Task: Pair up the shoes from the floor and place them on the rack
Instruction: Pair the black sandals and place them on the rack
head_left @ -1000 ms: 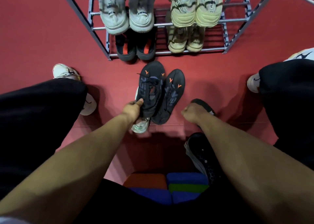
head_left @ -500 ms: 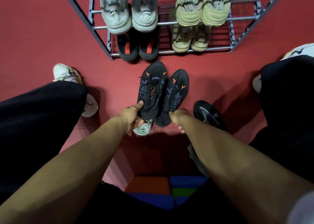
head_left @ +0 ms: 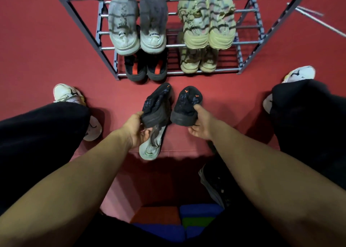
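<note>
Two black shoes with orange marks are lifted off the red floor in front of the metal shoe rack [head_left: 104, 49]. My left hand [head_left: 133, 129] grips the heel of the left black shoe [head_left: 156, 106], which is tilted on its side. My right hand [head_left: 201, 124] grips the heel of the right black shoe [head_left: 187, 106], held toe forward. A pale grey-green shoe [head_left: 150, 147] lies on the floor under my left hand. A dark shoe [head_left: 215, 183] is partly hidden beneath my right forearm.
The rack holds grey, beige-striped, black-and-orange and tan pairs on its shelves. My knees in black trousers and white sneakers [head_left: 65, 95] flank the floor space on both sides. A multicoloured block [head_left: 198, 215] sits under me.
Both black shoes were lying on the floor; now each hand has picked one up by the heel and raised it. My right hand moved over from the dark shoe.
</note>
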`<action>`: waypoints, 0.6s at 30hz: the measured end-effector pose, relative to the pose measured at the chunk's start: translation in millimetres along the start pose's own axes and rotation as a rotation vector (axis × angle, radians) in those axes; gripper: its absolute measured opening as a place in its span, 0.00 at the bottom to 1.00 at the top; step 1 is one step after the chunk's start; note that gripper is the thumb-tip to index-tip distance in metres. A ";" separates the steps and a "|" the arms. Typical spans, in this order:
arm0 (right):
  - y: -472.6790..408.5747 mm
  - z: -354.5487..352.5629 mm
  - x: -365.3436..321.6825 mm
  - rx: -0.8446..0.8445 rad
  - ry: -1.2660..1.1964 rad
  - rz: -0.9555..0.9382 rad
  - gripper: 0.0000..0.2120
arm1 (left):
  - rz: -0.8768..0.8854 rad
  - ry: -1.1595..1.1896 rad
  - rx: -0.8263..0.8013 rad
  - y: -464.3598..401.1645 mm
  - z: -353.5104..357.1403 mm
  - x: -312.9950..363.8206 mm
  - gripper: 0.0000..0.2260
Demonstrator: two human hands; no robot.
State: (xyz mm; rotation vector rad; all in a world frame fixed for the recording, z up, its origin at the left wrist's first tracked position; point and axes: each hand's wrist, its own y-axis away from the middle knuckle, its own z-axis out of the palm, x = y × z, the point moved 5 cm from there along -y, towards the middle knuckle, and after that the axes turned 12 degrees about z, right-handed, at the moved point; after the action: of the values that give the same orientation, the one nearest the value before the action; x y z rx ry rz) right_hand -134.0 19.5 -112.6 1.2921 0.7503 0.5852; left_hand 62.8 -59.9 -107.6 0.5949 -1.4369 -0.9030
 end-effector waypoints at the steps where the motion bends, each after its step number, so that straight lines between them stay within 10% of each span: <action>1: 10.8 -4.6 -6.3 -0.011 -0.010 -0.010 0.19 | 0.015 0.008 -0.016 5.6 5.0 3.5 0.12; 18: 194.0 -53.6 -38.5 0.152 0.423 -0.397 0.07 | 0.402 -0.288 -0.215 129.4 25.6 70.5 0.03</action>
State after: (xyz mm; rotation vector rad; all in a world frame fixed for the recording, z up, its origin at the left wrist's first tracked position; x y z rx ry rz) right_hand -195.0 61.4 78.4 1.1229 1.3876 0.4865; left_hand 52.6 -40.9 40.3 0.0077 -1.6144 -0.8262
